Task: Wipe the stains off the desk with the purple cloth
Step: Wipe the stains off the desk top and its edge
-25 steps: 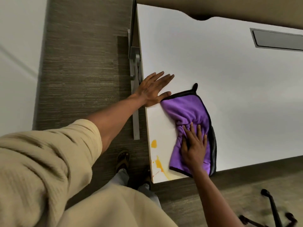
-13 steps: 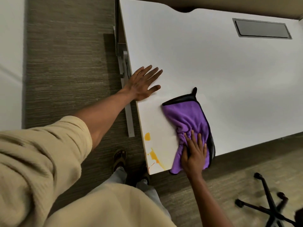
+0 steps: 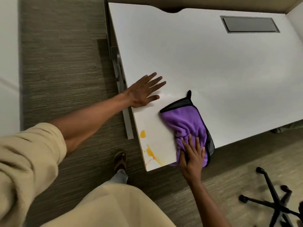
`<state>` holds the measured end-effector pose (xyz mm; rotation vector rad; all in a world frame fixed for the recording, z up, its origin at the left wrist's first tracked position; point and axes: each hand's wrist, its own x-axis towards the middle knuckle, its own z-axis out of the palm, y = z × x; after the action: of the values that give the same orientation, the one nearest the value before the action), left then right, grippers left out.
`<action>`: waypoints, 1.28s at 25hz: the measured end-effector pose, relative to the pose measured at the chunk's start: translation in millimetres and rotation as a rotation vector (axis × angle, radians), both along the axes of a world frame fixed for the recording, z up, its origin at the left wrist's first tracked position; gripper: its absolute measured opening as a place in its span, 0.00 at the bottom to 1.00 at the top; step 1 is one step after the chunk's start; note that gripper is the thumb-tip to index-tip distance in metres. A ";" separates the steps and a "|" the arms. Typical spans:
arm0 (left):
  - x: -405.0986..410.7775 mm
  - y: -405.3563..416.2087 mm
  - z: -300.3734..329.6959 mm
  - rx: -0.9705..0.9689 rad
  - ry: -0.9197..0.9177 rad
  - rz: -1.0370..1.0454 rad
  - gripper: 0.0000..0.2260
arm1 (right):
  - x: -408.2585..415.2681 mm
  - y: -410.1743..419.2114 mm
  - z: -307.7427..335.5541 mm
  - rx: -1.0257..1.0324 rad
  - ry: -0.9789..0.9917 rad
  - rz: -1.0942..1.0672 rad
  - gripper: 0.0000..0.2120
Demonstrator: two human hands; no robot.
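Your right hand [image 3: 191, 154] presses flat on the cloth [image 3: 186, 126] at the desk [image 3: 213, 63] front edge; your left hand [image 3: 144, 92] rests spread flat. The stains [image 3: 151, 152] lie just left. A loose, apparently overhanging cloth may smear them or slip off.

This looks like an office. The white surface [image 3: 213, 71] is a plain work desk with a curved cable notch [image 3: 171, 11] in its far edge and a grey flip-lid cable hatch [image 3: 250, 26] set flush into the top. Grey striped carpet [image 3: 65, 63] covers the floor, and the black wheeled base of a swivel chair [image 3: 275, 203] stands nearby.
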<state>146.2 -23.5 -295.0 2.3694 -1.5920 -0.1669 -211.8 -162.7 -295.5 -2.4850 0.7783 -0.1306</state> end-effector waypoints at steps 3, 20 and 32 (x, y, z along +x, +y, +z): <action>-7.9 -6.8 1.0 0.083 0.020 -0.051 0.31 | -21.7 23.9 -6.2 -0.003 -0.018 0.226 0.26; -17.6 -7.6 3.5 0.182 -0.055 -0.008 0.30 | -17.0 -12.9 0.6 -0.110 -0.070 0.264 0.22; -15.4 -8.4 2.2 0.173 -0.079 0.001 0.33 | -14.4 40.1 3.7 -0.078 -0.047 0.241 0.23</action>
<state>130.7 -31.9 -292.8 2.5363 -1.6736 -0.2225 -226.2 -122.6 -291.8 -2.6173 0.4570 -0.1338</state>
